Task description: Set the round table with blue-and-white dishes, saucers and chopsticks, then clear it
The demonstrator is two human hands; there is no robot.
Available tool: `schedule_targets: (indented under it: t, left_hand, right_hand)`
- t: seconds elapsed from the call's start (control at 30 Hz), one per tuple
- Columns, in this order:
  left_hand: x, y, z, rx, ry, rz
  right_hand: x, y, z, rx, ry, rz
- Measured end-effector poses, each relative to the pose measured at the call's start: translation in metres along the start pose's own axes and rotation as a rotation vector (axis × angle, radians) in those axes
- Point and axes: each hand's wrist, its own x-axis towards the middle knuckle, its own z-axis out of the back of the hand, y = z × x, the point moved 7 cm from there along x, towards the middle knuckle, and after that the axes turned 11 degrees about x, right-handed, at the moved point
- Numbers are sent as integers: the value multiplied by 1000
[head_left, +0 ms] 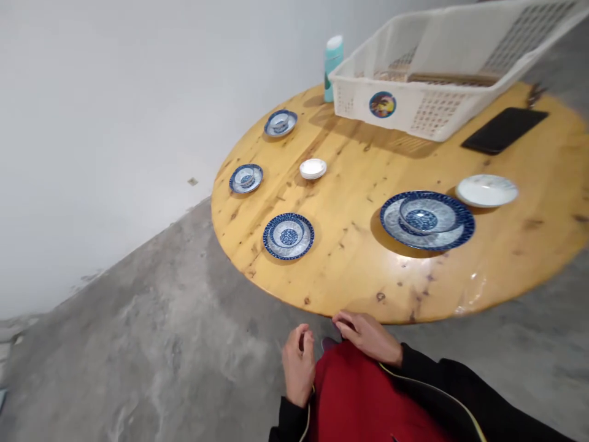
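My left hand (299,363) hangs just off the near edge of the round wooden table (340,270), its fingers loosely curled with a gap by the thumb. Close by, my right hand (367,336) is at the table edge, loosely bent, and I see nothing in it. Nearest the hands on the tabletop lies a blue-and-white plate with a bowl on it (288,236). To the right a larger blue-rimmed plate (389,216) carries a bigger bowl (421,219). Two more plate-and-bowl sets, one blue-rimmed (246,178) and one behind it (280,123), stand along the left edge.
A small stack of white dishes (313,169) sits mid-table, and a white plate (486,191) is at the right. Farther back are a white plastic basket (350,98), a turquoise bottle (333,64) and a flat black object (504,130). A white wall (115,123) borders the left.
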Motion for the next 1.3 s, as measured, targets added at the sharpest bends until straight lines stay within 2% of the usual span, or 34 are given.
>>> schedule_targets:
  t: [0.17,0.27,0.43,0.6,0.73,0.97,1.07,1.17,1.3]
  left_hand:
    - [0,-24,0,37,-39,12]
    - [-3,-24,-1,54,-47,36]
    - [0,-10,8,59,-49,84]
    - [21,10,26,33,-12,69]
    - [47,31,56,46,32,21]
    - [97,83,143,75,23,-27]
    - [113,98,171,91,39,-73]
    - [123,100,187,121,94,-144]
    - [130,98,191,162,190,-195]
  right_hand:
    - [9,0,25,20,-27,8]
    - [14,-6,30,66,-15,-14]
    - [27,-6,20,102,51,-54]
    - [51,9,0,47,44,-24]
    - [75,22,-25,49,-16,-26]
    - [112,54,-92,154,-173,-57]
    - [119,69,-119,161,-229,-55]
    - [121,76,-138,159,-293,-86]
    - [120,74,-150,174,-377,-174]
